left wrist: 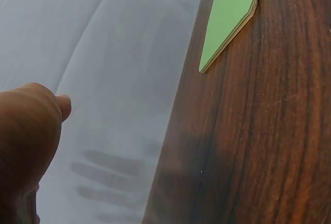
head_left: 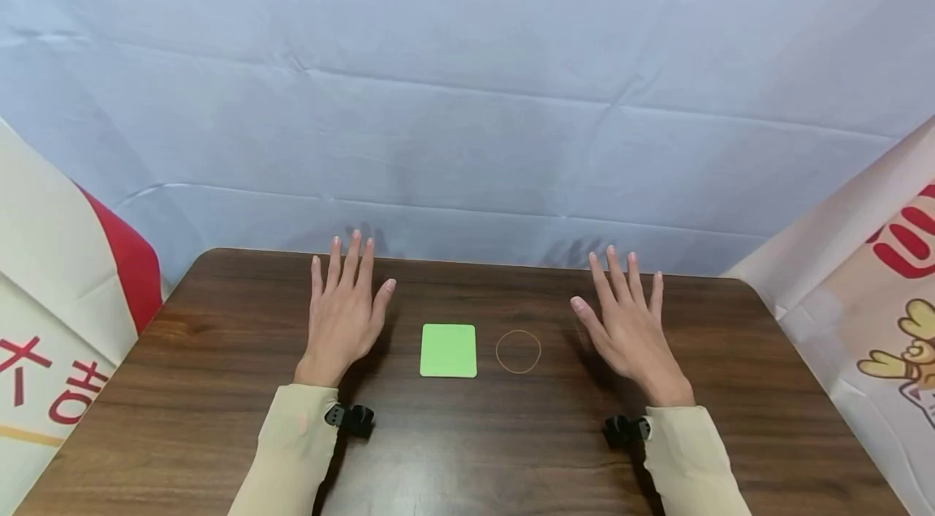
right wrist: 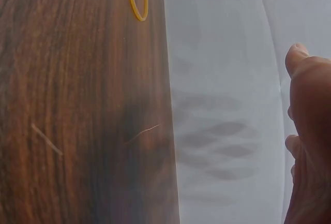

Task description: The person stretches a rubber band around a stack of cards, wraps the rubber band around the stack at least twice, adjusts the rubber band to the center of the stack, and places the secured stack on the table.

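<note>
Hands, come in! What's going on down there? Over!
Left hand and right hand: fingers spread, holding nothing. Green square and rubber band: side by side on table, apart. Nothing seen blocking either.

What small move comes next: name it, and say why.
Perhaps bring the right hand in to the rubber band: it lies on the table beside the green square, the right hand is nearer to it than the left hand, and neither holds anything.
</note>
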`<state>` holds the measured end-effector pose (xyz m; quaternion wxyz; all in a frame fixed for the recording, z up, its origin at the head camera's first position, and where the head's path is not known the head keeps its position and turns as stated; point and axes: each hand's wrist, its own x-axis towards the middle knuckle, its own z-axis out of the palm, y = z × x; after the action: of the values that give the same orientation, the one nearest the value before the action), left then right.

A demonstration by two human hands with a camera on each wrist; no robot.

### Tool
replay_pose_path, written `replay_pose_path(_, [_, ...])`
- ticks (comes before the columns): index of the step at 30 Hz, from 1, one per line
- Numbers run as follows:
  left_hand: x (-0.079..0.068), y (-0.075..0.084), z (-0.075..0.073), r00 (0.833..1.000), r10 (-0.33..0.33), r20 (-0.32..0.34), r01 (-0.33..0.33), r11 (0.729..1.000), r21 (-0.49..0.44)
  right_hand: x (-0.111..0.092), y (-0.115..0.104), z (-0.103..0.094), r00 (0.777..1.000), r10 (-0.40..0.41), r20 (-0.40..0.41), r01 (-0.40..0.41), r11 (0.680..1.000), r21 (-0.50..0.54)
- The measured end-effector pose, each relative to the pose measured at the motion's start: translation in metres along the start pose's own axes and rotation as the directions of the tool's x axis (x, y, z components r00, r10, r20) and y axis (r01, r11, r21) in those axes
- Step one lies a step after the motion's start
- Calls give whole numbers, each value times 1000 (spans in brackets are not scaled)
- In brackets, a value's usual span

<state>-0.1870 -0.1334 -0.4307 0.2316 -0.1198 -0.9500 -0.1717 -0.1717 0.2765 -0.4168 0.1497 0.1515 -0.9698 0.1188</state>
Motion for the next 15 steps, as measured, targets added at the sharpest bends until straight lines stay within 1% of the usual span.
replay_pose_path(5, [-1,1,1,1000,1,-3,-1,1000,-3,-1,0,-3,1000,4,-2,-4,1000,1])
replay_pose_path(15, [0,2,0,1000,4,13,-4,1000,-6,0,-2,-5,1000,7,-16,-7,1000,12])
